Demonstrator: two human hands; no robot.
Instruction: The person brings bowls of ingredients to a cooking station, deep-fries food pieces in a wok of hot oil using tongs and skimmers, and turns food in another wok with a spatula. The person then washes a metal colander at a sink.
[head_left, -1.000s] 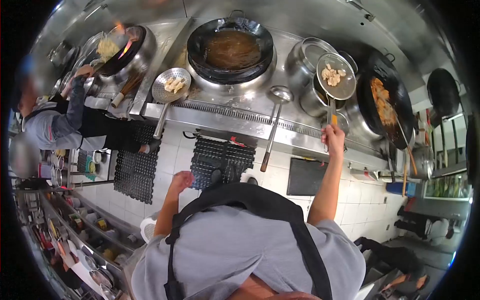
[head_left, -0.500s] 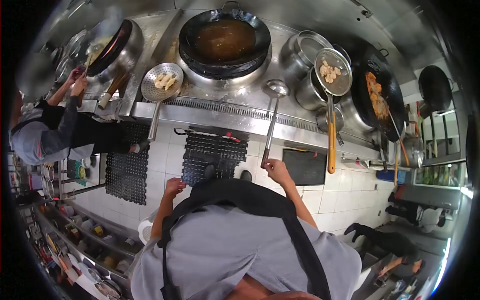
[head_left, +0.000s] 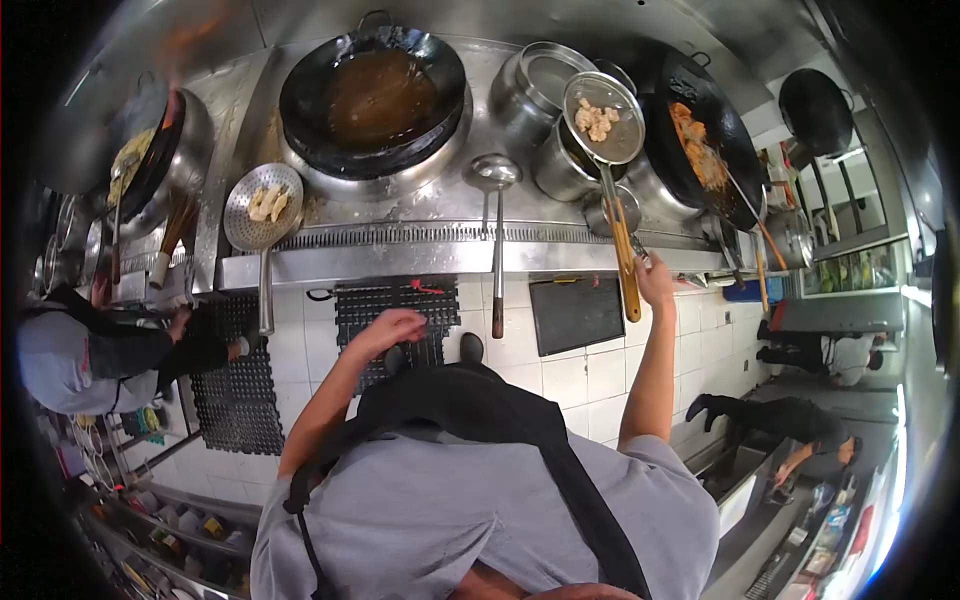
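The left grip (head_left: 397,328) is half open above a black floor mat (head_left: 355,312), fingers loosely bent, with nothing I can see in them. The right grip (head_left: 655,282) is out past the front edge of the steel tabletop (head_left: 440,206), fingers at the end of the short metal handle of a small pan (head_left: 597,218); from here I can't tell whether they've closed on it. Across that pan runs the wooden handle of a mesh strainer (head_left: 631,116), its bowl of pale food pieces up over the metal pots (head_left: 558,172). A ladle (head_left: 498,260) and, well to the left, a perforated skimmer (head_left: 243,226) also point their handles this way. Behind stands a wok (head_left: 303,105) of brown liquid, and over on the right a second wok (head_left: 716,96) with orange food.
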